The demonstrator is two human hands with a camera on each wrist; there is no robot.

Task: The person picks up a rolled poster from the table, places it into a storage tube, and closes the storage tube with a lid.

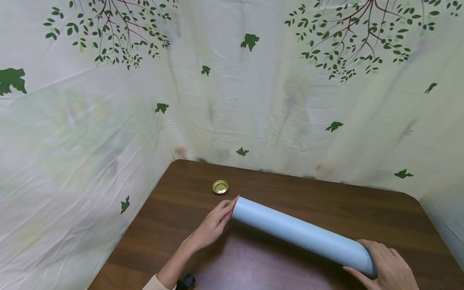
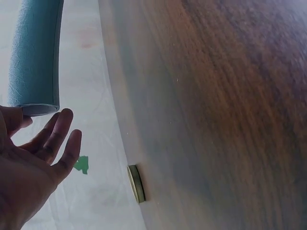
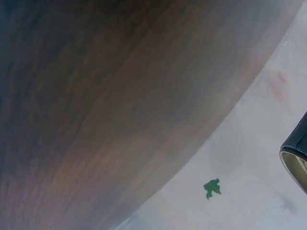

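Blue tube (image 1: 302, 233) spans the lower right of the head frame, sloping from near lower centre down toward the lower right corner; it is raised over the brown table (image 1: 181, 177), with a dark shadow beneath. Left hand (image 1: 212, 223) is at the tube's upper-left end, fingers extended and touching that end; in the left wrist view the tube enters at upper left, its rimmed end facing down the frame, with three fingers spread loose just beside it. Right hand (image 1: 393, 264) grips the tube's lower-right end, fingers over the top, thumb on the near underside. In the right wrist view the right hand is out of frame; a dark-looking tube end with a pale rim and hollow interior juts in at the right edge. Small gold lid (image 1: 220, 187) lies on the table, centre of the head frame, near the left hand but apart from it; lower centre in the left wrist view. Cream sleeve (image 1: 156, 284) and black wrist device (image 1: 186, 281) at bottom edge, left of centre. Pale cloth backdrop (image 1: 272, 100) with printed green leaves and branches fills the upper frame.
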